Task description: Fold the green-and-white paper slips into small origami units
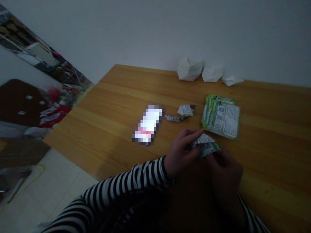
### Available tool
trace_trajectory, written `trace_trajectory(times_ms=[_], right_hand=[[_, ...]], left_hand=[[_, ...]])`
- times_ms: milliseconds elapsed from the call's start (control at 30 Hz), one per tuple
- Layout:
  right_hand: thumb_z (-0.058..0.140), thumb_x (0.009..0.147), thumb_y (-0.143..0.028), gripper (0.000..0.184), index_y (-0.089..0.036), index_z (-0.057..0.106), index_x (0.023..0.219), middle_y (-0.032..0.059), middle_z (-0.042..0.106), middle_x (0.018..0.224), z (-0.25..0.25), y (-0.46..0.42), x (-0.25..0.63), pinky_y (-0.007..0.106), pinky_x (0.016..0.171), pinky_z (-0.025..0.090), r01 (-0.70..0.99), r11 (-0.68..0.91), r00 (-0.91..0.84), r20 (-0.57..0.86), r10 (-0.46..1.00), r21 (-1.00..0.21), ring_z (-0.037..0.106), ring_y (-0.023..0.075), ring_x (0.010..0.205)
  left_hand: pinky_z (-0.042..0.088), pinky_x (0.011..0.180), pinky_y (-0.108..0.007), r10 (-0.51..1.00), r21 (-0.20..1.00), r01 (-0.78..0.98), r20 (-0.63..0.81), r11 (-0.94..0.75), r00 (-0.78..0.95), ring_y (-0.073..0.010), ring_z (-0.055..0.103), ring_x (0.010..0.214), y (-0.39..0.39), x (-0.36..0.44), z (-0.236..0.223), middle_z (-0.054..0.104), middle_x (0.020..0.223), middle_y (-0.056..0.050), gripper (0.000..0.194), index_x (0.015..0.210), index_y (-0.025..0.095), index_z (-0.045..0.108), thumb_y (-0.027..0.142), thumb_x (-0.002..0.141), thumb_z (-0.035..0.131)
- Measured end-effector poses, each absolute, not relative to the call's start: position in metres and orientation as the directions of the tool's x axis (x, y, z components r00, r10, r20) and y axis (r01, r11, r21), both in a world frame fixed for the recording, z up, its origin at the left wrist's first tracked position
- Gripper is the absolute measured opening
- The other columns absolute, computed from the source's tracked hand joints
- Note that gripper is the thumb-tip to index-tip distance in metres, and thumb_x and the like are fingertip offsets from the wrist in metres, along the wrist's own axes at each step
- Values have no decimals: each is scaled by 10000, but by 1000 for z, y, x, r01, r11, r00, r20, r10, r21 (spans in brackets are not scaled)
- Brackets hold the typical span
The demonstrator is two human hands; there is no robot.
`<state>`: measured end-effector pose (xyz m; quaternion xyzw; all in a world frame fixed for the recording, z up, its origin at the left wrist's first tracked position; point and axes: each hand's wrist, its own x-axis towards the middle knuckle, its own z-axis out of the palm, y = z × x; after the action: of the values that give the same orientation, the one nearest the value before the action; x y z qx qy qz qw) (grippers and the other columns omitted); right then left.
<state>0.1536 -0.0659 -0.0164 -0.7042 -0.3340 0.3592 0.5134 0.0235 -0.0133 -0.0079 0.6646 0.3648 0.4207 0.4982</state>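
Note:
A small folded piece of green and white printed paper [206, 144] lies on the wooden table [116, 106] between my two hands. My left hand [181, 152] pinches its left edge with fingers pressed together. My right hand [224, 170] is closed on its lower right part, in shadow. Both arms wear black and white striped sleeves. Just beyond the paper lies a stack of green printed leaflets [221, 116].
Two small folded paper pieces [182, 113] lie left of the stack. A blurred-out flat object [148, 124] sits further left. Three white folded paper shapes [189, 68] stand along the wall at the back. The table's left edge drops to a pale floor.

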Motion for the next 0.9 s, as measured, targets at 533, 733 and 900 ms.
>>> trace_trajectory(times_ms=[533,733,900], right_hand=[[702,676,-268,183,-170,715,831,45,744,807,-19,-68,154,329,684,549,162,-247,515,-132,847,-955,696,230,736],[677,695,-276,194,-172,708,856,45,733,823,-17,-68,156,328,710,542,183,-197,525,-73,848,-963,682,221,749],[644,684,-223,123,-170,680,790,23,664,798,-21,-66,160,299,697,509,203,-152,541,-19,841,-967,632,188,740]], left_hand=[[464,943,-369,846,916,154,264,-370,463,-203,532,1113,-15,25,-10,531,1218,-101,531,1381,236,427,102,868,460],[363,1078,-409,741,893,149,249,-426,624,-236,438,1280,-13,23,-5,436,1397,-163,564,1453,153,258,175,913,421],[305,1124,-408,660,892,125,221,-434,718,-231,349,1357,-11,23,-5,333,1486,-154,614,1481,177,150,223,933,422]])
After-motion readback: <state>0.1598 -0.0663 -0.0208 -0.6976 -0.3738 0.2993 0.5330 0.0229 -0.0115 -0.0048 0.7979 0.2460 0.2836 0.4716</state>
